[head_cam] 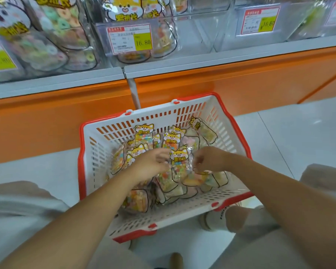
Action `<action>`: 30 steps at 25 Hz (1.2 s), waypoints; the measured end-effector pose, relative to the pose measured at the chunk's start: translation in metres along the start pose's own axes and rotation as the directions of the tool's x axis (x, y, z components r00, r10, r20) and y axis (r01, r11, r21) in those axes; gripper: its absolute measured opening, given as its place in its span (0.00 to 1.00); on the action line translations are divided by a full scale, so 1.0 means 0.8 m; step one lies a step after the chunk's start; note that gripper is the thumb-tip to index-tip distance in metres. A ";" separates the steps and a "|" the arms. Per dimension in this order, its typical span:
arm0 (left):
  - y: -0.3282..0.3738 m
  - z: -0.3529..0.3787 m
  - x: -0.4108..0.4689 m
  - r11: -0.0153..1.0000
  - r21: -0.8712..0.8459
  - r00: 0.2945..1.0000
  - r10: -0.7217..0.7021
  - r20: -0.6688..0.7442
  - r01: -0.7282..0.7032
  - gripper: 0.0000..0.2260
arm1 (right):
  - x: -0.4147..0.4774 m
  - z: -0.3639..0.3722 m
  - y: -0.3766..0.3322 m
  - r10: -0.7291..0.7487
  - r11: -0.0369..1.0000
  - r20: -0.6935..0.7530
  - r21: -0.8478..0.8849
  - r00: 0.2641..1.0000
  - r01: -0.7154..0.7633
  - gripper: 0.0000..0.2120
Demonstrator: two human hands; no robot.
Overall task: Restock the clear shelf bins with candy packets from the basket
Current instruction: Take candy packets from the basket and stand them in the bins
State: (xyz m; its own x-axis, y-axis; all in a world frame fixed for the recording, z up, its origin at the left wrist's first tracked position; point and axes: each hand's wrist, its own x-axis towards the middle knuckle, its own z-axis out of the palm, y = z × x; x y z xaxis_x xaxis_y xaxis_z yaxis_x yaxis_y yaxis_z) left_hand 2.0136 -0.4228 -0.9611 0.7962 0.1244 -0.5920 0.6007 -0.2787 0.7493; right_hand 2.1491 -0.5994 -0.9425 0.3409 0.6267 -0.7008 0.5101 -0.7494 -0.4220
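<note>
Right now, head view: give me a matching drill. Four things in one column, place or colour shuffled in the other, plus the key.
Things
1. basket
2. price tag
3. candy packet
4. shelf panel

Place or colour
A. orange, behind the basket
B. on the front of a clear bin
C. on the floor, white with a red rim
D. held between the left hand and the right hand

Pairs: 1-C, 2-B, 3-D, 4-A
</note>
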 end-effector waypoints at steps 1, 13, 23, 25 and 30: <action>0.000 0.002 0.002 0.999 -0.043 0.998 -0.002 0.068 0.005 0.28 | 0.001 -0.003 -0.011 -0.062 0.994 -0.008 0.095 0.998 0.063 0.07; -0.076 -0.026 -0.008 0.707 -0.664 0.903 -0.415 -0.110 0.244 0.37 | 0.065 0.059 -0.010 0.492 0.837 -0.080 0.317 0.867 -0.446 0.24; -0.082 -0.025 -0.016 0.610 -0.752 0.870 -0.483 -0.100 0.252 0.10 | 0.083 0.090 -0.020 0.492 0.814 -0.048 0.379 0.869 -0.440 0.24; -0.086 -0.024 -0.015 0.602 -0.761 0.865 -0.489 -0.113 0.241 0.08 | 0.086 0.094 -0.025 0.507 0.774 -0.031 0.457 0.862 -0.439 0.32; -0.091 -0.024 -0.018 0.562 -0.794 0.862 -0.496 -0.101 0.231 0.08 | 0.092 0.092 -0.028 0.525 0.567 0.086 0.707 0.847 -0.423 0.16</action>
State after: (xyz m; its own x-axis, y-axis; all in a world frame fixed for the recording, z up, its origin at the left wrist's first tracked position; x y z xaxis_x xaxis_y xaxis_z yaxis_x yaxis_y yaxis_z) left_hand 1.9599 -0.3858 -1.0010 0.3958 0.3418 -0.8524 0.5784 0.6281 0.5204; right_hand 2.1047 -0.5520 -1.0272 0.4882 0.1190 -0.8646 -0.4130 -0.8412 -0.3491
